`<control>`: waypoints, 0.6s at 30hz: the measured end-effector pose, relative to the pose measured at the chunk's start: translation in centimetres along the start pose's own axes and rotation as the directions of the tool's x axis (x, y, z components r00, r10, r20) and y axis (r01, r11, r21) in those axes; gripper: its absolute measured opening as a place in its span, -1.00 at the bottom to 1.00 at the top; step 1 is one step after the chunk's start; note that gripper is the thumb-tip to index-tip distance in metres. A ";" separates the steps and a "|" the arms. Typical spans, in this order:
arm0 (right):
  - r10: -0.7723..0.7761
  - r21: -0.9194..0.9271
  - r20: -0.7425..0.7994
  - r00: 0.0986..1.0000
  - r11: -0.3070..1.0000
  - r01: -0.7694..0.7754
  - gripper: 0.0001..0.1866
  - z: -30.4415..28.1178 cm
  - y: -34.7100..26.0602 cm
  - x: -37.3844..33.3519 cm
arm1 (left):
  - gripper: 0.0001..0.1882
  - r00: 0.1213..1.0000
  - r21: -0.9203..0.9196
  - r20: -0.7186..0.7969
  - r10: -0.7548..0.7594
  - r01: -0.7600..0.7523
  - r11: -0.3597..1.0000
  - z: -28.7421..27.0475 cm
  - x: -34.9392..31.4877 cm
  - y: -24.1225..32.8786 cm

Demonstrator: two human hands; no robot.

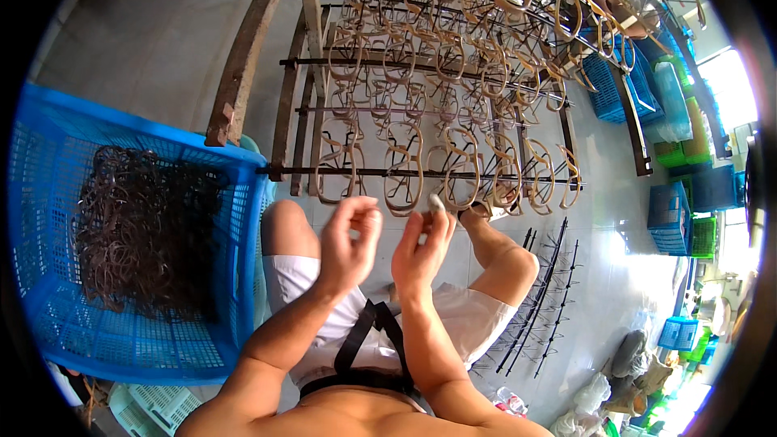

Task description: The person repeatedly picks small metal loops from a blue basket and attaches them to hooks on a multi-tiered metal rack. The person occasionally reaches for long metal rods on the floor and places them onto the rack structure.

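Note:
In front of me hang rows of tan eyeglass frames (405,168) on dark bars (372,171) with thin wire hooks. My left hand (350,244) is just below the lowest row, its thumb and fingertips curled together in a pinch. Whatever lies between those fingertips, if anything, is too small to make out. Beside it, my right hand (423,251) has the index finger pointing up, with a pale covering on its tip, and the thumb apart from it. Nothing shows in the right hand. Both hands are close to the lowest hanging frames.
A large blue plastic basket (243,275) at my left holds a heap of thin dark brown curved pieces (150,235). Wooden posts (247,48) carry the bars. Spare hooked rods (538,299) lie on the floor at right. Blue crates (670,218) and plastic bags (595,392) stand farther right.

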State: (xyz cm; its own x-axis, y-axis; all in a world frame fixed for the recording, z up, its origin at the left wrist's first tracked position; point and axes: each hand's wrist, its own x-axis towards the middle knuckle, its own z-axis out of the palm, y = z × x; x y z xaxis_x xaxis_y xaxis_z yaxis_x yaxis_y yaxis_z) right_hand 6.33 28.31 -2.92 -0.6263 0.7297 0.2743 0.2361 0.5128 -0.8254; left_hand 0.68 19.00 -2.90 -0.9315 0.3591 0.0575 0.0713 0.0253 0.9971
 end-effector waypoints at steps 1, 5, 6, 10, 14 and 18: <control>-0.004 0.025 -0.033 0.999 1.000 0.005 -0.76 0.7 0.5 0.6 | -0.71 0.998 0.032 0.020 -0.056 0.055 0.998 1.5 -0.4 0.5; 0.193 0.220 0.097 0.976 0.953 -0.210 -0.75 2.2 0.9 2.9 | -0.66 0.970 -0.112 -0.221 -0.100 0.076 0.991 5.1 1.0 -2.8; 0.281 0.257 0.134 0.950 0.916 -0.307 -0.76 2.1 0.4 3.2 | -0.67 0.972 -0.204 -0.174 -0.159 0.122 0.971 5.3 1.6 -3.1; 0.300 0.259 0.136 0.944 0.909 -0.326 -0.79 2.6 1.2 3.8 | -0.75 0.958 -0.301 -0.129 -0.257 0.209 0.930 5.5 3.6 -3.7; 0.216 0.246 0.116 0.969 0.939 -0.239 -0.78 3.1 1.0 3.6 | -0.72 0.959 -0.222 -0.118 -0.259 0.228 0.948 4.8 3.9 -4.0; 0.220 0.266 0.151 0.964 0.930 -0.254 -0.79 2.8 1.0 3.6 | -0.73 0.967 -0.161 -0.110 -0.229 0.210 0.964 4.5 3.6 -3.3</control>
State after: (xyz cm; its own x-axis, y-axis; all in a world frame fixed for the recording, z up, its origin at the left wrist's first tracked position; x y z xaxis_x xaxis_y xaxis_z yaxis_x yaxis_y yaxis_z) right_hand 2.19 30.18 -4.14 -0.6642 0.7475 0.0080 0.1809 0.1711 -0.9685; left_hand -1.34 24.44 -6.17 -0.9567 0.2384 -0.1672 -0.1842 -0.0507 0.9816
